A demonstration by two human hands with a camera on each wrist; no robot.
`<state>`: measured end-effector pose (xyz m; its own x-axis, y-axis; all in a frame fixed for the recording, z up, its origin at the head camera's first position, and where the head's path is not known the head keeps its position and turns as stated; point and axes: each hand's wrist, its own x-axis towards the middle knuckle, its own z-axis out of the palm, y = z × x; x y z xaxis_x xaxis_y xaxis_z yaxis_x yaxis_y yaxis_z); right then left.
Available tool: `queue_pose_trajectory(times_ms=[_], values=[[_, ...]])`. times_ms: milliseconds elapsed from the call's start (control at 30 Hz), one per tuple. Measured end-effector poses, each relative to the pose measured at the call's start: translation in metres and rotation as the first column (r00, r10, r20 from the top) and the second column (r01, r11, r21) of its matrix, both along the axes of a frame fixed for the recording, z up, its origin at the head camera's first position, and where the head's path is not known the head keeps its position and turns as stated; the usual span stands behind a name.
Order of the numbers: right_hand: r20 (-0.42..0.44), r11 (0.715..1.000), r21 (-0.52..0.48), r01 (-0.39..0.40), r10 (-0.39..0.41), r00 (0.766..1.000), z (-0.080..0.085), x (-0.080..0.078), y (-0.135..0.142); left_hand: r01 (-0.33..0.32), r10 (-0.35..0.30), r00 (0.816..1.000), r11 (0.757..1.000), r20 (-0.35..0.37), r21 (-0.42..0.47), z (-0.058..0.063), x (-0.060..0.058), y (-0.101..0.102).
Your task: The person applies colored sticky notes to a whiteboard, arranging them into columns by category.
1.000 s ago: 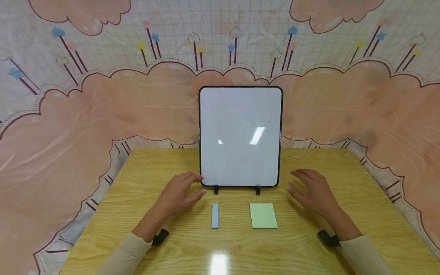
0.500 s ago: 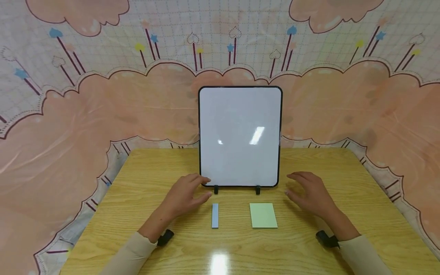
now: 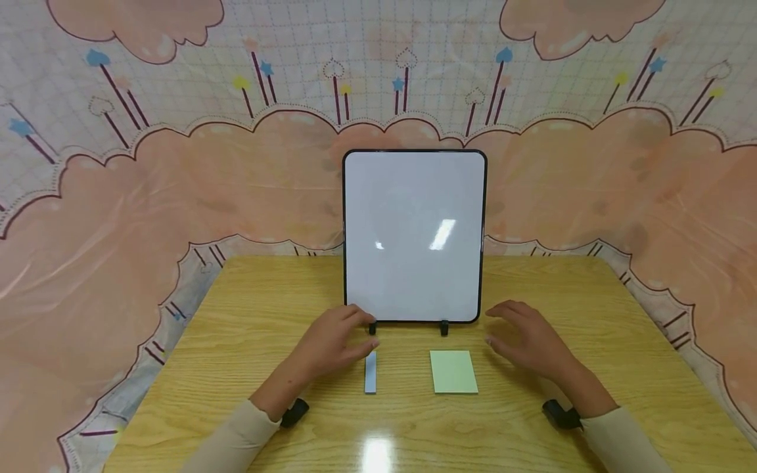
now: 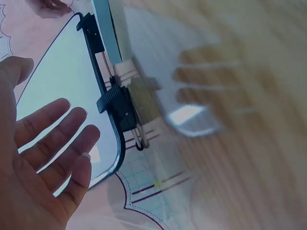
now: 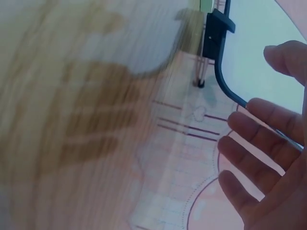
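A narrow light-blue strip (image 3: 370, 381) lies on the wooden table, its far end just below my left thumb. My left hand (image 3: 331, 345) hovers over the table at the lower left of a whiteboard (image 3: 414, 230), fingers loosely bent and holding nothing. To the right of the strip lies a pale green square like a pad of sticky notes (image 3: 453, 372). Beyond its right side my right hand (image 3: 529, 345) hangs above the table, thumb and fingers apart, nothing between them. Both wrist views show the left palm (image 4: 38, 167) and right palm (image 5: 283, 177) bare.
The black-framed whiteboard stands upright at the back on a holder with two black clips (image 3: 444, 328). A patterned cloth (image 3: 266, 177) hangs behind and along the sides of the table (image 3: 272, 282). Each wrist carries a black device (image 3: 294, 413).
My left hand has moved right and slightly nearer, to the far end of the blue strip. The right hand has drifted slightly left and nearer. The strip and the green square have stayed put.
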<state>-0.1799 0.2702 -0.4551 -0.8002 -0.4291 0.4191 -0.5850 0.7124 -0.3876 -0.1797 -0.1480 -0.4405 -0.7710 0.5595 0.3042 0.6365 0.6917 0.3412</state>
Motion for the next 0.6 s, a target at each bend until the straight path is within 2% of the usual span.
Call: queue_pose_trajectory(times_ms=[133, 367, 600], values=[[0.011, 1.000, 0.002, -0.012, 0.012, 1.000, 0.000, 0.002, -0.003, 0.029, -0.029, 1.000, 1.000, -0.008, -0.004, -0.002, 0.000, 0.005], [-0.010, 0.999, 0.033, -0.013, 0.013, 1.000, -0.003, 0.004, -0.006, 0.040, -0.040, 0.999, 0.999, -0.015, -0.013, -0.004, 0.002, 0.011], [-0.004, 0.999, 0.046, -0.027, 0.027, 1.000, -0.004, 0.005, -0.007, 0.076, -0.078, 0.995, 0.996, -0.066, -0.040, -0.006, 0.003, 0.020]])
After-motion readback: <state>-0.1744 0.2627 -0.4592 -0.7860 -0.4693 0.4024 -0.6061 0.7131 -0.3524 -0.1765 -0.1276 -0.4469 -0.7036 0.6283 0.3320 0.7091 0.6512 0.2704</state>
